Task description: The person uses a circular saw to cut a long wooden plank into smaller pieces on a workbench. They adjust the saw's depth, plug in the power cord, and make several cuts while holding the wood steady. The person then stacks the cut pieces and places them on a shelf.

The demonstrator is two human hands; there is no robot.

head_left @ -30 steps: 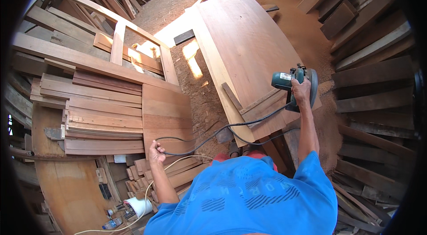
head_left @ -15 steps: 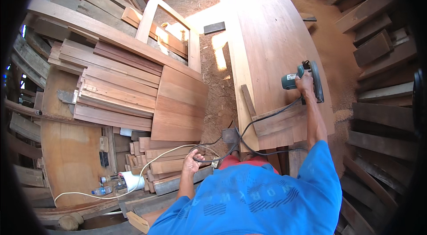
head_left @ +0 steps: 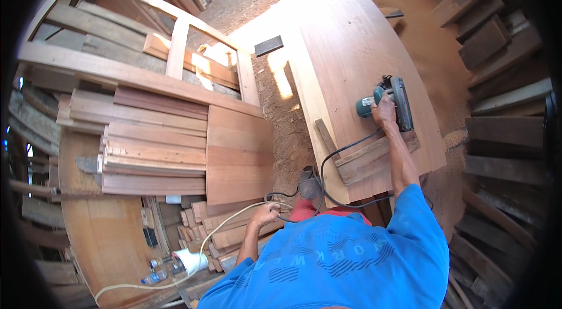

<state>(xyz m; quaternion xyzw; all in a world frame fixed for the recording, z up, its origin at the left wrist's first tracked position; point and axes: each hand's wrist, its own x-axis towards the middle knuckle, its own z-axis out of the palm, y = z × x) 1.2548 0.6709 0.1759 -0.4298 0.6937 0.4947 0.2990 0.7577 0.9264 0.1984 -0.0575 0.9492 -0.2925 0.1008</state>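
Two bare hands are at work: the right hand point(head_left: 384, 114) has its fingers wrapped around the handle of a green circular saw point(head_left: 403, 101), and the left hand point(head_left: 267, 214) has its fingers curled around a black cord point(head_left: 323, 168), away from the panel's near left corner. The circular saw is over the near half of a wide wooden panel point(head_left: 351, 51), just inside its right long edge; whether its base touches the wood cannot be told. From the saw, the black cord runs over the panel's near left part and drops past the near edge. A short board point(head_left: 372, 161) lies across the panel near that edge, between it and the saw, and a narrow wooden strip point(head_left: 328, 136) slants up from the board's left end, beside the left long edge. Along this edge runs a pale plank point(head_left: 310, 95). Sawdust point(head_left: 439, 63) covers the ground beyond the right long edge. Well apart to the left are a wooden frame point(head_left: 179, 45), a stack of planks point(head_left: 152, 140) and, touching the stack's right end, a smaller rectangular panel point(head_left: 240, 154).
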